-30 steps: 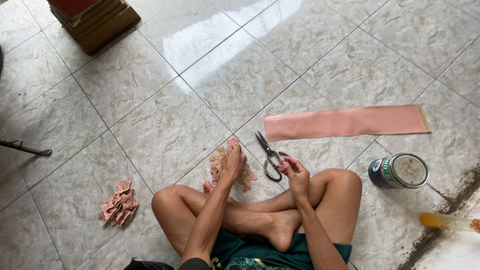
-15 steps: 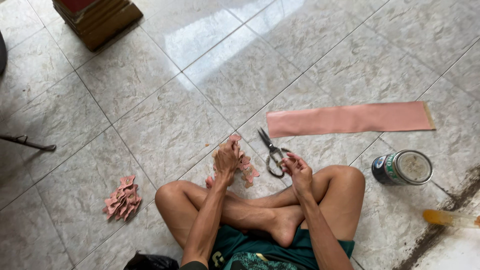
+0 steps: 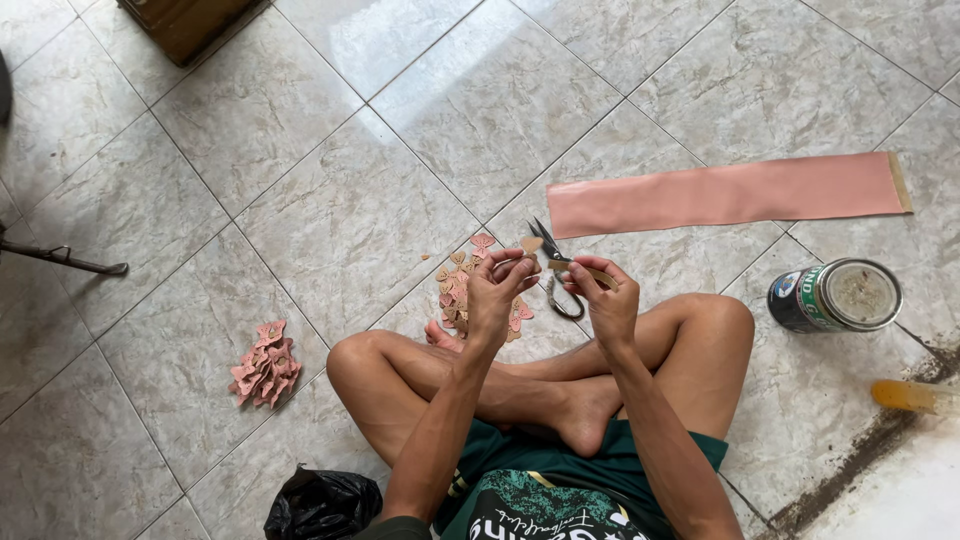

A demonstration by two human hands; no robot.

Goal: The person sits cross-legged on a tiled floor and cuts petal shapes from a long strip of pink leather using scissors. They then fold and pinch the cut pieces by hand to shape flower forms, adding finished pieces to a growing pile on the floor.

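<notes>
Nearest the camera, a person sits cross-legged on a grey tiled floor (image 3: 330, 200), in green shorts, bare feet tucked between the knees, and a crumpled black plastic bag (image 3: 322, 505) lies just beside the left thigh. Above the crossed shins both hands are raised and meet. The left hand (image 3: 497, 290) has its fingers curled together, fingertips pinching one end of a small tan paper piece (image 3: 568, 266); the right hand (image 3: 602, 295) pinches the other end of the same piece between thumb and forefinger, the remaining fingers folded in. Whether the piece is a single sheet or several layers cannot be told. Directly under and just beyond the hands lies a loose scatter of small pink cut-out shapes (image 3: 458, 290) on the tile, some partly hidden by the left hand. A pair of dark metal scissors (image 3: 552, 270) lies on the floor between the hands and the knees, its loop handle showing below the right hand and its blades pointing away. To the left, well apart from the knee, a small heap of the same pink cut-outs (image 3: 264, 364) sits by itself. To the right, near the right knee, a metal tin (image 3: 836, 295) lies on its side with its open mouth showing. Farther off, a long pink strip of paper (image 3: 725, 193) lies flat across the tiles. At the far top edge stands a brown wooden piece of furniture (image 3: 185, 22).
</notes>
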